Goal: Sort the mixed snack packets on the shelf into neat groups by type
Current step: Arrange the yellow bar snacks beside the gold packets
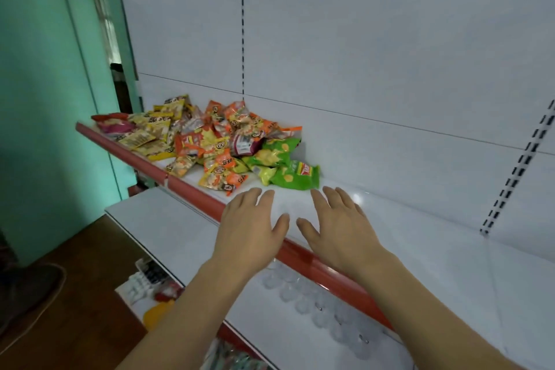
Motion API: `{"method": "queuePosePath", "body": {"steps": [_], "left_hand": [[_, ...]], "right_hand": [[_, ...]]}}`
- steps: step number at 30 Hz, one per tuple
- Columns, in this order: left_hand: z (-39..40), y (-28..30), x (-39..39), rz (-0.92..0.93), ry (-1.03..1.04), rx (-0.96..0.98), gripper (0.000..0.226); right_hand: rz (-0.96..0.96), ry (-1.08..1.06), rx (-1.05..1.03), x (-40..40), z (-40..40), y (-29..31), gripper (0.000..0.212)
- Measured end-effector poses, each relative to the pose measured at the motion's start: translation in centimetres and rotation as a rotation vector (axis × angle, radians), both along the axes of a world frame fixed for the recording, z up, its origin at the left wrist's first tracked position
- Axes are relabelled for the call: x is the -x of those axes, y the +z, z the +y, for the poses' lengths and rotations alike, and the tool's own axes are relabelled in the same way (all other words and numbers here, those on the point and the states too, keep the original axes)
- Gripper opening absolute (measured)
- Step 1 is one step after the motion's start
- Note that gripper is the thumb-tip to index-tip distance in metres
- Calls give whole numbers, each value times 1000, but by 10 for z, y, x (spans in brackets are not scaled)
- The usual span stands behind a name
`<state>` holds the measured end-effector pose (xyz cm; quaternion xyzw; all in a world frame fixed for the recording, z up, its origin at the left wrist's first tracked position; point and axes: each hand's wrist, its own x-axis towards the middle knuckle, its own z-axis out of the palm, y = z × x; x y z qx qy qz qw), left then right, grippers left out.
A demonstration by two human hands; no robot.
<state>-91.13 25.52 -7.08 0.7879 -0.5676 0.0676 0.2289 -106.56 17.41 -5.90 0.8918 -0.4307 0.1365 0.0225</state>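
Packets (216,141) in yellow, orange and green lie heaped at the shelf's (390,219) left end. Left hand (250,227) and right hand (336,224), fingers straight and holding nothing, hover by the red front edge (312,261) over bare white surface.

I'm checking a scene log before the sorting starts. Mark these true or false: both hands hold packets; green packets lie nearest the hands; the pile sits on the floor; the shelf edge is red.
1. Both hands hold packets: false. The left hand and right hand are open and flat above the white shelf.
2. Green crinkly snack packets lie nearest the hands: true.
3. The pile sits on the floor: false, it is on the shelf.
4. The shelf's front edge strip is red: true.
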Motion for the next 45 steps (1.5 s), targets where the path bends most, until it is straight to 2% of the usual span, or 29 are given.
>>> {"method": "queuePosePath", "body": {"steps": [10, 18, 21, 23, 26, 29, 31, 33, 36, 39, 45], "left_hand": [[-79, 10, -118, -30, -17, -41, 50], [-145, 6, -174, 11, -153, -15, 55], [-167, 5, -188, 14, -234, -13, 55], [-178, 6, -199, -23, -289, -29, 53], [-191, 11, -219, -108, -351, -25, 38], [-202, 12, -238, -109, -437, 3, 26], [-204, 8, -248, -91, -498, 25, 26], [-202, 4, -258, -108, -528, 37, 28], [-202, -1, -276, -190, -554, 5, 25], [-204, -3, -287, -186, -580, -17, 20], [-201, 1, -284, -129, -593, -9, 20]], "right_hand": [[-15, -38, -25, -117, -107, 12, 69], [-150, -263, -5, -167, -161, 12, 55], [-183, -346, 85, -180, -164, 10, 51], [-273, -366, 182, -186, -163, 7, 43], [-370, -232, 355, -189, -159, 1, 21], [-208, -57, 367, -196, -148, -11, 28], [-19, -103, 297, -204, -143, -20, 30], [88, -218, 246, -214, -139, -21, 30], [176, -358, 162, -226, -134, -18, 41], [202, -430, 135, -233, -134, -17, 55], [253, -435, 130, -232, -131, -7, 37]]}}
